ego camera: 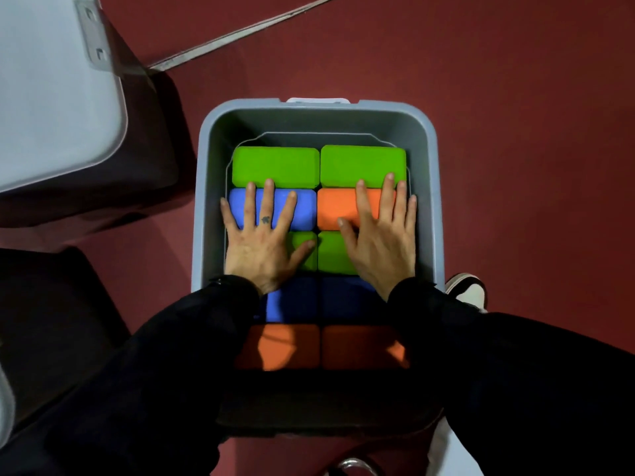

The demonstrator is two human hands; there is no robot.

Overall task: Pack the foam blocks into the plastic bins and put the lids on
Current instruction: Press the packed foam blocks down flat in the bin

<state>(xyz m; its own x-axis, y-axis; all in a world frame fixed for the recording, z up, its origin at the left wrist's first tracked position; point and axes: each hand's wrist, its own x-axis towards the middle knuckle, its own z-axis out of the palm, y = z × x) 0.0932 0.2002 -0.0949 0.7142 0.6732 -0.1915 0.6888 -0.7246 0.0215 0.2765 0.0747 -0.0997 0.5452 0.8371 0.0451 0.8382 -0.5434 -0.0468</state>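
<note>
At nine to eleven o'clock we see a large grey lid (58,97) lying over a dark bin beside it, with a grey latch piece (93,36) at its far corner; it sits well apart from our hands. Below it, at about eight o'clock, a second dark bin (51,324) shows only as a shadowed side.

At the centre stands the open grey plastic bin (206,159) on the dark red floor (515,132), a white handle (318,100) showing on its twelve o'clock rim. Foam blocks fill it in two columns, touching edge to edge. In the left column, from twelve o'clock toward six, lie a green block (275,164), a blue block (304,207), a green one mostly under the palm, a blue block (292,300) and an orange block (278,345) in shadow.

Our left hand (261,242) lies flat with its fingers spread and straight, pressing on the blue and green blocks; it curls round nothing.

The right column holds a green block (360,163), an orange block (338,204), a green block (331,252), a dark blue one and an orange block (357,347).

Our right hand (381,242) is likewise flat, fingers straight and apart, resting on the orange and green blocks with its outer fingers near the bin's three o'clock wall. Black sleeves (481,355) cover both arms.

At four o'clock, just beside the bin, the toe of a white shoe (469,290) shows.
</note>
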